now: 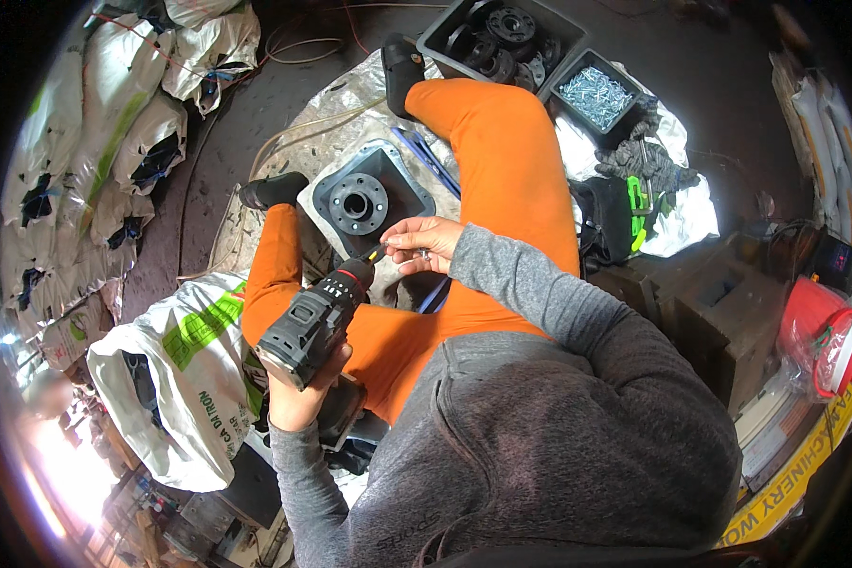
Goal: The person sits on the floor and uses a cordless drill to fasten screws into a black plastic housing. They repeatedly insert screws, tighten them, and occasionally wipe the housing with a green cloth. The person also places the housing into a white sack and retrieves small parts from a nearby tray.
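My left hand [303,393] is wrapped round the handle of a black and grey cordless drill [317,317], which points up and to the right. At its chuck sits a yellowish bit [376,255]. The fingers of my right hand [424,242] are pinched just beside the bit's tip; a small shiny thing shows at them, too small to name. Beyond the drill, between my legs, lies a dark square-based part with a round grey flange [358,204] that has a central hole and smaller holes around it.
At the top stand a grey crate [577,33] of black round parts and a smaller bin [560,87] of screws. Blue-handled tool [426,156] lies right of the part. Gloves [648,161] and a green-trimmed pouch [611,213] are at right; white sacks [185,369] line the left.
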Demonstrator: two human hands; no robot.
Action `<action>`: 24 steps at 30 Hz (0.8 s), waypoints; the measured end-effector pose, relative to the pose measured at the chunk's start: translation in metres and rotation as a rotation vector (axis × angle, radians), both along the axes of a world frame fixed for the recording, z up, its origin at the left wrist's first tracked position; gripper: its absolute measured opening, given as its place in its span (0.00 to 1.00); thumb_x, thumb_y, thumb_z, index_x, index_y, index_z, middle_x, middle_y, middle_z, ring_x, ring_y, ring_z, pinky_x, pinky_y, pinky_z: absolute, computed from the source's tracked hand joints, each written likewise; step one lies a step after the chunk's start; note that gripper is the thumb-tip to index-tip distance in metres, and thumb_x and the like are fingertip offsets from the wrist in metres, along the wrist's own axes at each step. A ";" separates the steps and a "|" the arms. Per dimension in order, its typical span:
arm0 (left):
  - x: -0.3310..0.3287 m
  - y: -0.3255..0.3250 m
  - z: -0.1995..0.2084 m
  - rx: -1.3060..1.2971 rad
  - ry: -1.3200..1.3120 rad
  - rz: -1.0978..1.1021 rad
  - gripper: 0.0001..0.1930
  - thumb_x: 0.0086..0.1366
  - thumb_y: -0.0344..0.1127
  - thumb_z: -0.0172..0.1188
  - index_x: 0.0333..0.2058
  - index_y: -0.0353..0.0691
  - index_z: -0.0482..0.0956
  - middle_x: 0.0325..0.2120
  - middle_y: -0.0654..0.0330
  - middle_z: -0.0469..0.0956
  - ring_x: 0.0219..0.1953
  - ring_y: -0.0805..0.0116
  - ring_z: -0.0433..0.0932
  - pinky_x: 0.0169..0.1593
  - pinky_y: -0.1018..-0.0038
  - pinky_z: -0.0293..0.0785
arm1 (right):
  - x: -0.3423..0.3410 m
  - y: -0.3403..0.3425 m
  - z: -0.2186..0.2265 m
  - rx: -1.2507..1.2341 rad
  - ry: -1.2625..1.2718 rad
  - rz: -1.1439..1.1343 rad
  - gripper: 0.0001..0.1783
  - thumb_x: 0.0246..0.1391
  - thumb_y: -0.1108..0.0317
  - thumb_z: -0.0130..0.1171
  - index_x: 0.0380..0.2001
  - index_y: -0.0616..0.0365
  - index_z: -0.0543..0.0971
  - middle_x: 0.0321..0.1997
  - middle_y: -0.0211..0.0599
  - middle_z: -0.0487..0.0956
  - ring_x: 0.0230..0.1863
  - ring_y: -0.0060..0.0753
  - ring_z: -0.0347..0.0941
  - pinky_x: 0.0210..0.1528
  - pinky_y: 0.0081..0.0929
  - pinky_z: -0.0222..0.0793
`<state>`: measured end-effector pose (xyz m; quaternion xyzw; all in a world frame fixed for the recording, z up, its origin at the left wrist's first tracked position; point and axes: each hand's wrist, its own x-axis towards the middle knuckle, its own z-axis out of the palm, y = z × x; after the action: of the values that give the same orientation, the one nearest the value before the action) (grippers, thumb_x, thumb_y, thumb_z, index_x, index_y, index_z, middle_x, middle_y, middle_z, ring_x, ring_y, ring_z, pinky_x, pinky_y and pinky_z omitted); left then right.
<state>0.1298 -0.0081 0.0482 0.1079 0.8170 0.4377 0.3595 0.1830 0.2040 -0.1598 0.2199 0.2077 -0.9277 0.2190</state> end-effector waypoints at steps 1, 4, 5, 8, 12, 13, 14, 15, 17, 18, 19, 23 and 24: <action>-0.001 0.000 0.000 0.009 -0.022 0.013 0.15 0.55 0.25 0.62 0.42 0.34 0.72 0.27 0.61 0.77 0.18 0.78 0.70 0.19 0.81 0.66 | 0.000 0.000 0.000 0.023 -0.009 0.010 0.11 0.57 0.66 0.60 0.42 0.56 0.78 0.35 0.27 0.79 0.35 0.18 0.77 0.37 0.20 0.79; -0.004 -0.004 -0.002 -0.018 -0.046 0.008 0.16 0.55 0.27 0.63 0.43 0.34 0.72 0.28 0.59 0.78 0.18 0.76 0.71 0.20 0.80 0.67 | -0.002 0.000 0.000 0.019 0.022 0.013 0.11 0.57 0.65 0.60 0.42 0.56 0.78 0.33 0.27 0.79 0.33 0.18 0.77 0.36 0.20 0.79; -0.005 -0.006 -0.003 -0.012 -0.047 0.013 0.16 0.56 0.27 0.64 0.43 0.34 0.72 0.29 0.59 0.78 0.18 0.76 0.71 0.20 0.80 0.67 | -0.002 0.000 0.001 0.017 0.024 0.017 0.11 0.57 0.65 0.60 0.42 0.56 0.77 0.33 0.27 0.79 0.33 0.18 0.77 0.36 0.20 0.79; -0.008 -0.015 -0.008 -0.022 -0.017 -0.011 0.17 0.56 0.30 0.65 0.43 0.34 0.73 0.30 0.58 0.78 0.19 0.76 0.71 0.20 0.79 0.67 | -0.003 0.002 -0.001 -0.009 0.038 0.035 0.10 0.57 0.65 0.59 0.41 0.56 0.77 0.32 0.26 0.78 0.33 0.18 0.77 0.37 0.20 0.79; -0.011 -0.026 -0.008 -0.085 0.025 -0.053 0.18 0.56 0.32 0.67 0.44 0.34 0.74 0.32 0.58 0.79 0.20 0.76 0.71 0.22 0.79 0.68 | -0.003 0.004 -0.005 -0.094 0.090 0.069 0.10 0.58 0.65 0.59 0.40 0.57 0.77 0.29 0.25 0.78 0.31 0.18 0.76 0.36 0.21 0.80; -0.012 -0.027 -0.007 -0.094 0.013 -0.055 0.19 0.56 0.32 0.67 0.45 0.34 0.74 0.32 0.58 0.79 0.21 0.76 0.72 0.23 0.79 0.68 | -0.004 0.005 -0.006 -0.125 0.116 0.093 0.10 0.58 0.65 0.59 0.40 0.57 0.77 0.28 0.25 0.77 0.30 0.18 0.76 0.35 0.21 0.80; -0.013 -0.028 -0.006 -0.104 0.000 -0.057 0.19 0.56 0.32 0.67 0.45 0.34 0.74 0.32 0.59 0.79 0.22 0.76 0.73 0.23 0.79 0.69 | -0.005 0.005 -0.006 -0.115 0.113 0.102 0.10 0.58 0.65 0.59 0.39 0.57 0.77 0.28 0.25 0.77 0.29 0.18 0.76 0.35 0.21 0.80; -0.014 -0.027 -0.005 -0.110 0.031 -0.111 0.19 0.55 0.31 0.67 0.45 0.35 0.74 0.32 0.59 0.79 0.24 0.75 0.74 0.25 0.79 0.70 | -0.006 0.006 -0.006 -0.113 0.114 0.123 0.10 0.58 0.64 0.59 0.39 0.57 0.77 0.28 0.25 0.77 0.29 0.18 0.76 0.34 0.21 0.80; -0.016 -0.023 -0.003 -0.080 0.177 -0.276 0.20 0.54 0.30 0.67 0.45 0.35 0.74 0.32 0.60 0.79 0.27 0.74 0.76 0.28 0.78 0.72 | -0.008 0.005 -0.005 -0.101 0.106 0.142 0.11 0.58 0.63 0.59 0.40 0.57 0.77 0.27 0.25 0.77 0.27 0.17 0.75 0.32 0.21 0.79; -0.019 -0.020 -0.001 -0.109 0.221 -0.295 0.20 0.53 0.29 0.67 0.45 0.36 0.74 0.32 0.61 0.79 0.29 0.73 0.76 0.29 0.77 0.73 | -0.009 0.004 -0.003 -0.092 0.095 0.140 0.11 0.58 0.62 0.58 0.40 0.57 0.77 0.27 0.24 0.76 0.26 0.16 0.75 0.31 0.20 0.79; -0.021 -0.015 -0.002 -0.097 0.349 -0.371 0.21 0.53 0.28 0.67 0.46 0.36 0.74 0.32 0.61 0.79 0.31 0.72 0.77 0.31 0.76 0.74 | -0.010 0.003 -0.002 -0.051 0.045 0.138 0.12 0.59 0.61 0.58 0.41 0.57 0.77 0.26 0.24 0.76 0.25 0.16 0.74 0.29 0.19 0.79; -0.041 0.003 -0.003 -0.094 0.330 -0.343 0.19 0.52 0.25 0.66 0.45 0.35 0.75 0.33 0.64 0.78 0.33 0.73 0.76 0.34 0.76 0.73 | -0.015 0.002 0.002 0.050 -0.177 -0.067 0.18 0.64 0.54 0.49 0.46 0.55 0.77 0.20 0.16 0.62 0.16 0.09 0.55 0.18 0.09 0.57; -0.048 0.009 -0.005 -0.065 0.314 -0.293 0.18 0.53 0.25 0.65 0.44 0.35 0.75 0.33 0.64 0.78 0.32 0.74 0.76 0.34 0.76 0.73 | -0.020 0.001 0.001 0.124 -0.361 -0.172 0.18 0.64 0.53 0.49 0.46 0.53 0.77 0.18 0.15 0.58 0.15 0.09 0.49 0.17 0.11 0.49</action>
<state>0.0817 0.0005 0.0433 0.2808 0.8523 0.3319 0.2909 0.1631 0.2054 -0.1585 0.4124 0.2024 -0.8739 0.1588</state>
